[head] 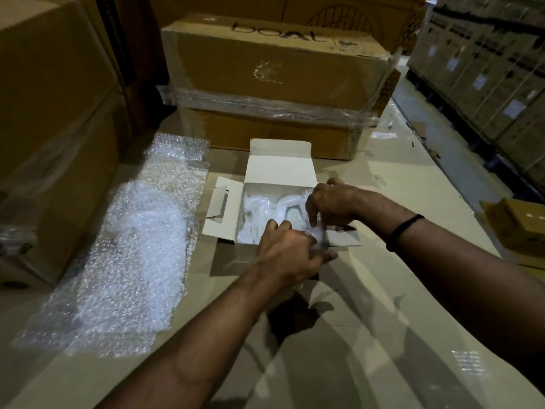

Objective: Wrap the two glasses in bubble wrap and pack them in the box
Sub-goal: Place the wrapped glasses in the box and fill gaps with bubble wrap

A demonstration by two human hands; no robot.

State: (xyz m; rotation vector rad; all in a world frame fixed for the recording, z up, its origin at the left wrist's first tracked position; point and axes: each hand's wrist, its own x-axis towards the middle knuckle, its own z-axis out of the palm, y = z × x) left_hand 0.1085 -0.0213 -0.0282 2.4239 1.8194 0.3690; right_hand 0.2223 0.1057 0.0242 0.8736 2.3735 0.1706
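Nearest to me, the flat brown cardboard work surface (368, 335) shines under a skin of clear film; both forearms reach out across it. I see the left hand (290, 252) at the near edge of the small white cardboard box (280, 169); its fingers are curled round the near end of a clear bubble-wrapped bundle (318, 235), gripping it. The right hand (333, 206), with a thin black wristband (404, 231) on its wrist, comes onto the same bundle from above; its fingertips bend in and pinch the wrap. The bundle sits at the box's near right corner, partly inside, with its near end over the rim; I cannot make out a glass through the wrap. A second white wrapped mass (250, 219) lies in the left half of the box; the box stands open, its lid flap up at the far side and a side flap folded out to the left.

Left of the box a loose sheet of clear bubble wrap (132, 246) lies spread and rumpled; at the right edge sits a small brown carton (519, 228). Behind the box stands a large brown carton banded with clear stretch film (274, 84); a tall brown carton (53, 113) fills the left; stacked cartons (486, 69) line the far right.
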